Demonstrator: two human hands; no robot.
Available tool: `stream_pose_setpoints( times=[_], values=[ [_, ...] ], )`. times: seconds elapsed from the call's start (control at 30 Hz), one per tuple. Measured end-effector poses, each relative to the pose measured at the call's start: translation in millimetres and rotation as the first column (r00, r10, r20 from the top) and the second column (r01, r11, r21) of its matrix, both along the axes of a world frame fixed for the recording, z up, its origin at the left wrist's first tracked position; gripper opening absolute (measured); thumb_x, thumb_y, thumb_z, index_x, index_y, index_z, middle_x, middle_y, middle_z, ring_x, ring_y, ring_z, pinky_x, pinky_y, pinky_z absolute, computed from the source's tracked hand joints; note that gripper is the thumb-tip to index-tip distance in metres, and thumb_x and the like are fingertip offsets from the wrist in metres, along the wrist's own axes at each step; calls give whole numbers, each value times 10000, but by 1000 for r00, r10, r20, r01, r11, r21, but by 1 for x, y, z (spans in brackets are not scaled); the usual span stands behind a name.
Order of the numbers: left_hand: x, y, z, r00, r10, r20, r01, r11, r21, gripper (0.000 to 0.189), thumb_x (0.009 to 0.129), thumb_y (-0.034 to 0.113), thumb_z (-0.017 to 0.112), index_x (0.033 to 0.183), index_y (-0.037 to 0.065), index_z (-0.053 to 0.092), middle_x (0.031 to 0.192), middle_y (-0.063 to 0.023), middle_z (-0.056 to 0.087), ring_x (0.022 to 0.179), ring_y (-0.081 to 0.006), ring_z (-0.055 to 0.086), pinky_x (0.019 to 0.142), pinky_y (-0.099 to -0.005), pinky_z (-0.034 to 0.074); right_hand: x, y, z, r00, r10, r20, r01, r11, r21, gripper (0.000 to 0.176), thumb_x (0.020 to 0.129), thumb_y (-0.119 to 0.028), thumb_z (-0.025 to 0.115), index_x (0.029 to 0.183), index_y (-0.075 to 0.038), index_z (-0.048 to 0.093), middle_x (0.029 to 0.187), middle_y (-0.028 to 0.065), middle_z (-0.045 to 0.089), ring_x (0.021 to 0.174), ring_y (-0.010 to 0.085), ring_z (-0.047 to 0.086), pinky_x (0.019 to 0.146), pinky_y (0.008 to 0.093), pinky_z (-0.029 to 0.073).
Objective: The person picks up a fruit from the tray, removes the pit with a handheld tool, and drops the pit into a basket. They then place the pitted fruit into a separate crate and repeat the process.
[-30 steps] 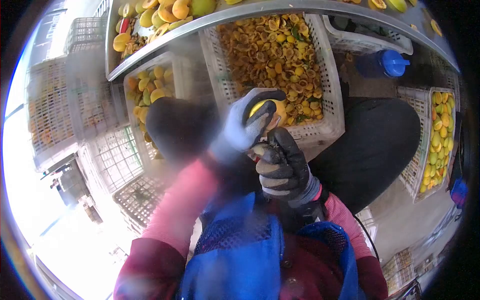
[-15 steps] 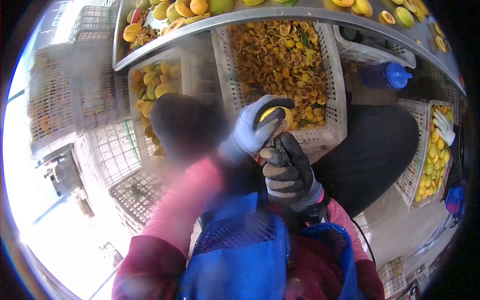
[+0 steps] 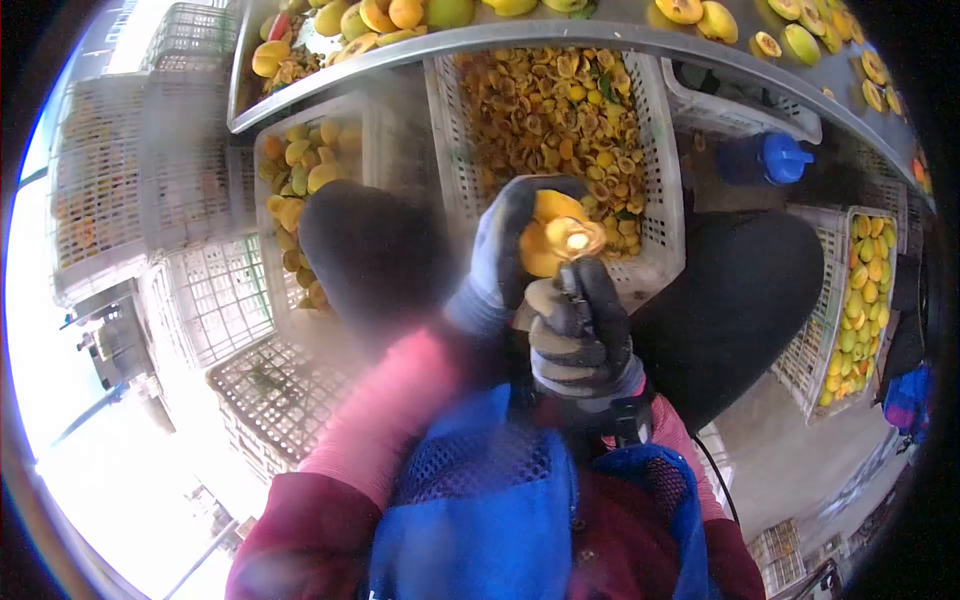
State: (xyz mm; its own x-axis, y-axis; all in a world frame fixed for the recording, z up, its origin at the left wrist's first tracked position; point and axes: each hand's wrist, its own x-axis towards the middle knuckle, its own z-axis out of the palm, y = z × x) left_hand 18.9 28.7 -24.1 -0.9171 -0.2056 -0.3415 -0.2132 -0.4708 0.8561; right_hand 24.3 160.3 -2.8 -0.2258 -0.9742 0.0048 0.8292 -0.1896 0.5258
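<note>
My left hand, in a grey-and-black glove, is wrapped round a yellow-orange fruit that looks like a peach or apricot. The fruit's cut end faces me, showing a pale centre inside a brownish ring. Just below it, my right hand, gloved the same way, is closed on a small dark tool. The tool's tip meets the lower edge of the fruit; its exact kind is hidden by the fingers. Under both hands, between my knees, stands a white crate of cut fruit scraps.
A metal-edged table with whole and halved fruit runs across the front. A crate of fruit stands at left, another crate at right. A blue jug sits beyond my right knee. Stacked crates line the far left.
My left hand has turned the fruit so its cut end now faces me. My right hand stays close below it with the tool. A gloved hand over the right-hand crate has gone from view.
</note>
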Motion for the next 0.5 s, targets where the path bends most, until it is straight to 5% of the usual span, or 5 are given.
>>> stream_pose_setpoints(
  times=[0.2,0.3,0.4,0.47,0.5],
  values=[
    [15,-36,34,993,119,15,-112,967,-229,374,908,290,420,1113,-7,521,982,-94,591,878,-172,570,798,-308,458,-12,1,-23,989,-115,-93,116,993,8,522,907,-559,323,885,-67,496,544,-10,392,385,76,367,328,215,331],
    [36,-68,74,989,-18,-147,-127,408,-904,307,851,85,511,1146,6,490,1091,-117,565,967,-203,550,871,-318,443,-12,7,-27,997,-46,-55,57,975,217,544,906,-567,316,886,-66,524,538,-22,351,392,77,334,338,230,300],
    [62,-120,86,953,211,-216,-272,288,-918,327,881,176,508,1160,6,504,1098,-130,562,953,-198,551,837,-311,461,-4,6,-53,987,-4,-158,35,980,195,524,908,-556,331,889,-94,577,526,-38,314,391,74,296,347,236,244],
    [82,-170,82,903,424,-69,-143,145,-979,354,901,237,506,1170,7,513,1102,-138,560,943,-194,553,814,-307,473,-3,9,-49,994,56,-96,-20,939,343,504,904,-556,347,857,-115,586,513,-49,296,375,73,274,351,226,233],
    [88,-194,81,766,592,253,354,-59,-933,378,877,225,551,1199,33,505,1124,-152,575,903,-208,585,786,-309,476,-2,9,-50,991,78,-113,-24,908,417,502,901,-559,353,853,-117,587,514,-51,300,370,74,270,351,226,234]
  ],
)
